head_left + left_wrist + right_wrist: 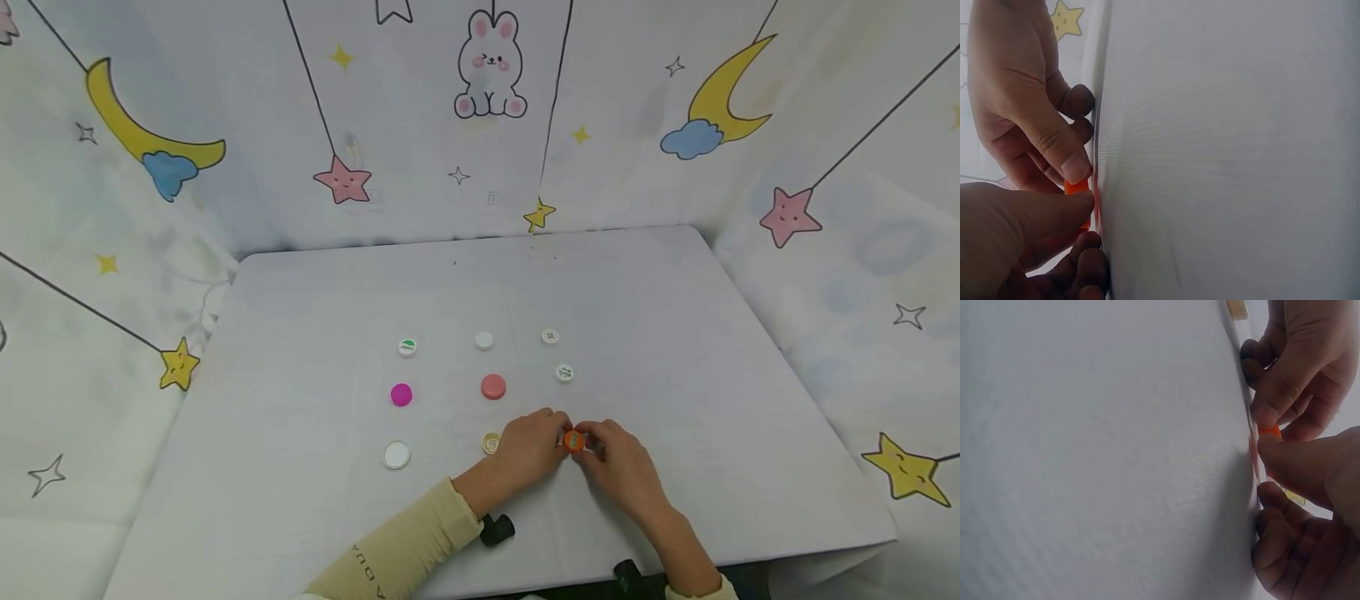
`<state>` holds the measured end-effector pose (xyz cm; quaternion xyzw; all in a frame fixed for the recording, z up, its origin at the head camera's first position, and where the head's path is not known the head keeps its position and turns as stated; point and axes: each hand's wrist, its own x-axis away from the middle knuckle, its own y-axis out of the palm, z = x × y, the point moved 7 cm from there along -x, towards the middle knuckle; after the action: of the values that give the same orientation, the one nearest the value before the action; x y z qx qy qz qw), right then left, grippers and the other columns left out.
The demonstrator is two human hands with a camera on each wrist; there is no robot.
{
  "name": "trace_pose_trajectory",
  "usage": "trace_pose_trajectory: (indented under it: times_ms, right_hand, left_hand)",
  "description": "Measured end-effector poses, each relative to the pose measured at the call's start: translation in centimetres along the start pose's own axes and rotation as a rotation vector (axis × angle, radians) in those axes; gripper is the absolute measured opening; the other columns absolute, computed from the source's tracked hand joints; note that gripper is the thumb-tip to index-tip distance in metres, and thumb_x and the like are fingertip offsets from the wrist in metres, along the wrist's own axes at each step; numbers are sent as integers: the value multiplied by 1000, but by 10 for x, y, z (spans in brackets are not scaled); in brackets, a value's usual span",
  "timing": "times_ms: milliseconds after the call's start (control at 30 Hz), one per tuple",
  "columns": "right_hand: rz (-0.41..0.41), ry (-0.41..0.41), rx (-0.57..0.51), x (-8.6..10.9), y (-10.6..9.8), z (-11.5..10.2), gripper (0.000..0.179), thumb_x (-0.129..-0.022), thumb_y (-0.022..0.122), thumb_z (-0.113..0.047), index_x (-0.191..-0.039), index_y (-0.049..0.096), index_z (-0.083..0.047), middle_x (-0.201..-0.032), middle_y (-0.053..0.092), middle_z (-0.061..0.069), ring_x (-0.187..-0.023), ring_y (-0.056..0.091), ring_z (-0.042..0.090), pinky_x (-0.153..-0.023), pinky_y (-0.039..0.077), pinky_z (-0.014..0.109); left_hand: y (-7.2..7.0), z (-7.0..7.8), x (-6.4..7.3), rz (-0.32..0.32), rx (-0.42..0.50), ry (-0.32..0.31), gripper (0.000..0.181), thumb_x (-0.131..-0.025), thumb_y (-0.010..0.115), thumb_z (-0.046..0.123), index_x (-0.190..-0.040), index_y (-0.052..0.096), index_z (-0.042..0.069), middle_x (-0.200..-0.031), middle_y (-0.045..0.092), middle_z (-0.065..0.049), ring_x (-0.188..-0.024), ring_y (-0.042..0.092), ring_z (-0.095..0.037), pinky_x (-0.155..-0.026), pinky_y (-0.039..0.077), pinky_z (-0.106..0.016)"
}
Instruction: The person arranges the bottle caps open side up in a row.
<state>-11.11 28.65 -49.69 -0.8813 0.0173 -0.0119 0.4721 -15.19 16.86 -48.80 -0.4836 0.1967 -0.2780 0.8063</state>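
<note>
In the head view an orange bottle cap [573, 441] sits between my two hands near the front of the white table. My left hand [534, 446] pinches its left side with thumb and fingers. Opposite it, my right hand [621, 468] pinches the right side. Close up in the left wrist view, the orange cap [1076, 187] shows only in part between the thumbs, right at the tabletop. The right wrist view gives a sliver of the same cap [1270, 432]. Beside my left hand lies a yellowish cap [491, 442], partly covered by that hand.
Behind the hands lie a coral cap [492, 387], a magenta cap [401, 395] and several white caps, among them a large one [397, 455] at left. The table [315, 517] has a patterned cloth backdrop [420, 150] on three sides. A black object [497, 530] shows below the left forearm.
</note>
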Motion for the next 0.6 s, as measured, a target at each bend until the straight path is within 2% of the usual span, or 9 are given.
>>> trace_pose_trajectory:
  times_ms: [200, 333, 467, 600]
  right_hand:
    - [26, -2, -29, 4, -8, -6, 33, -79, 81, -9, -109, 70, -10, -90, 64, -1, -67, 52, 8, -61, 44, 25]
    - [67, -20, -43, 5, -15, -12, 32, -79, 79, -4, -109, 71, -7, -91, 65, 2, -65, 52, 7, -58, 44, 24]
    - [102, -36, -39, 6, -19, -12, 32, -79, 80, -5, -109, 71, -8, -91, 66, 1, -64, 52, 7, -56, 43, 23]
    - [121, -39, -51, 8, -18, -9, 34, -78, 81, -7, -111, 71, -8, -92, 66, 0, -64, 52, 7, -55, 43, 22]
  left_hand:
    - [2, 0, -1, -19, 71, -14, 19, -88, 72, 20, -104, 67, 13, -78, 59, 6, -67, 52, -7, -57, 39, -19]
    - [-4, 3, 0, 16, 82, -1, 18, -89, 71, 20, -104, 68, 12, -83, 63, 5, -69, 54, -7, -60, 42, -18]
    - [-8, 6, 2, 56, 75, 21, 18, -89, 71, 20, -105, 68, 12, -88, 66, 4, -72, 57, -6, -62, 44, -17]
    - [-9, 7, 2, 69, 74, 31, 19, -90, 71, 20, -107, 68, 11, -89, 67, 3, -72, 57, -6, -62, 44, -17]
